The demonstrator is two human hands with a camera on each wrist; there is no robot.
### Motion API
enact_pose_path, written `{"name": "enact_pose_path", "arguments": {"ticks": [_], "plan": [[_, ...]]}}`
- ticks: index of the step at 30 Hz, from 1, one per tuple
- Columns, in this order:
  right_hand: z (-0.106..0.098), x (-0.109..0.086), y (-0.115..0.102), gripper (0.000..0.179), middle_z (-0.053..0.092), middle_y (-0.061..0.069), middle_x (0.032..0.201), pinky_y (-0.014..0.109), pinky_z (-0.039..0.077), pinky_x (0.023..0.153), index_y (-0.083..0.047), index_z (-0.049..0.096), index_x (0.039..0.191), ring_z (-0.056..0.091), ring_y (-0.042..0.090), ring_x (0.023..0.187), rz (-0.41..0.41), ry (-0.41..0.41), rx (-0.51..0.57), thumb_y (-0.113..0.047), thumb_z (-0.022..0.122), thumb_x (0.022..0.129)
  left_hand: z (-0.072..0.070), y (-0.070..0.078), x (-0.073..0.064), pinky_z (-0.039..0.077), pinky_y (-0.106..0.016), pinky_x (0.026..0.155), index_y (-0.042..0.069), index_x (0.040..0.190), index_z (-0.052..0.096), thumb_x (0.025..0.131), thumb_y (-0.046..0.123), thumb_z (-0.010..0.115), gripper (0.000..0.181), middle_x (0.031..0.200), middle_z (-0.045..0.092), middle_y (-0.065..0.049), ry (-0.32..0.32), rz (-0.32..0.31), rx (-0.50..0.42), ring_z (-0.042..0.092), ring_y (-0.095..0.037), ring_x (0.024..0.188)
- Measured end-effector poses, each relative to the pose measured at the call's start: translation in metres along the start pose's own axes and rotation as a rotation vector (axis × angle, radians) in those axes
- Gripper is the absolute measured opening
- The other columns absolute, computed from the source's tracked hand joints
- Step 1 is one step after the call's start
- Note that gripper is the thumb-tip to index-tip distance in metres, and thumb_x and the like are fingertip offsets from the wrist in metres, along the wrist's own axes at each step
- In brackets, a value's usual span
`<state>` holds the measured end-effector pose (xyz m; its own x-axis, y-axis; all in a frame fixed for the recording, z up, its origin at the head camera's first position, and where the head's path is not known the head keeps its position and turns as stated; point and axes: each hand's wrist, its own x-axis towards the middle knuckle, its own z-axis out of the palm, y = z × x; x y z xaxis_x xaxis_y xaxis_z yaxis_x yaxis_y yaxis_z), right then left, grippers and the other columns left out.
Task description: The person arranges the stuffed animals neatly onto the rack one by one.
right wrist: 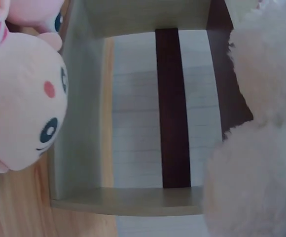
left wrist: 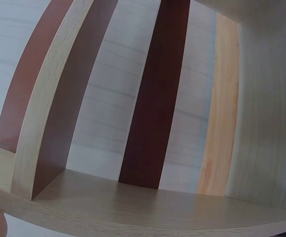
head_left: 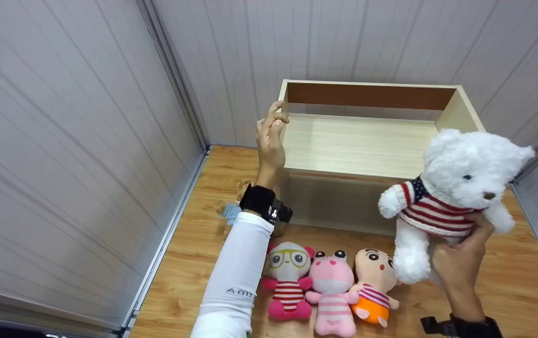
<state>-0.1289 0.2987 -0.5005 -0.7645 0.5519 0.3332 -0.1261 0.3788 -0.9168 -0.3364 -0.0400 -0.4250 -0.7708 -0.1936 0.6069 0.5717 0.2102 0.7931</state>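
Note:
My right hand [head_left: 461, 258] grips a white teddy bear [head_left: 478, 169] low on its body, the thumb over its striped sweater. The bear hangs in front of the right end of a pale wooden two-tier shelf [head_left: 362, 141]. In the right wrist view its white fur [right wrist: 254, 182] fills the right side, and the holding fingers are hidden. My left hand [head_left: 271, 138] rests at the upper left edge of the shelf, fingers loosely bent against the side panel. The left wrist view looks into the shelf past that panel [left wrist: 148, 217].
On the wood floor before the shelf lie a plush panda with glasses [head_left: 290, 277], a pink plush frog [head_left: 332, 291] and a plush boy doll [head_left: 374, 286]. A light blue item [head_left: 231, 213] shows beside my left forearm. Panelled walls [head_left: 85, 117] stand left, behind and right.

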Motion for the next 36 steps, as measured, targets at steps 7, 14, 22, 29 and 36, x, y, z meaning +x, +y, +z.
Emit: {"name": "enact_pose_path", "arguments": {"ticks": [7,14,22,29,36], "plan": [[0.006,-0.011,0.013,0.075,0.051,-0.012,0.118,0.022,0.039,0.089,-0.008,0.035,0.144,0.052,0.006,0.105,-0.002,-0.060,-0.062,0.012,0.068,0.079,0.002,0.001,-0.001,0.029,-0.038,0.099,0.011,0.091,0.058,0.097,0.031,0.033,0.033,0.150,0.058,0.002,-0.002,0.003,0.004,0.044,-0.017,0.114],[0.009,-0.020,0.027,0.073,0.061,0.014,0.123,0.026,0.036,0.088,-0.007,0.034,0.144,0.050,0.013,0.105,0.025,-0.113,-0.134,0.006,0.069,0.081,0.001,0.002,-0.001,0.029,-0.038,0.098,0.012,0.090,0.058,0.097,0.031,0.032,0.033,0.150,0.058,0.002,-0.002,0.001,0.010,0.044,-0.018,0.113],[0.010,-0.024,0.042,0.074,0.058,0.025,0.129,0.033,0.036,0.091,-0.007,0.033,0.144,0.052,0.026,0.108,0.028,-0.158,-0.157,0.006,0.067,0.080,-0.001,0.001,-0.001,0.032,-0.038,0.098,0.012,0.091,0.057,0.097,0.030,0.032,0.031,0.151,0.057,0.002,-0.007,-0.008,0.016,0.044,-0.018,0.115],[0.015,-0.022,0.053,0.069,0.057,0.033,0.122,0.052,0.036,0.090,-0.004,0.034,0.139,0.053,0.047,0.107,-0.001,-0.153,-0.187,0.006,0.066,0.078,-0.002,0.002,-0.001,0.032,-0.037,0.099,0.012,0.091,0.058,0.097,0.031,0.033,0.032,0.151,0.057,0.002,0.001,-0.016,0.017,0.044,-0.017,0.114],[0.017,-0.016,0.060,0.066,0.055,0.040,0.115,0.069,0.037,0.087,-0.001,0.029,0.137,0.053,0.058,0.105,0.029,-0.190,-0.266,0.006,0.058,0.078,-0.001,0.003,-0.001,0.032,-0.038,0.100,0.012,0.091,0.058,0.097,0.031,0.033,0.031,0.150,0.057,0.004,0.006,-0.020,0.009,0.045,-0.017,0.116]]}}
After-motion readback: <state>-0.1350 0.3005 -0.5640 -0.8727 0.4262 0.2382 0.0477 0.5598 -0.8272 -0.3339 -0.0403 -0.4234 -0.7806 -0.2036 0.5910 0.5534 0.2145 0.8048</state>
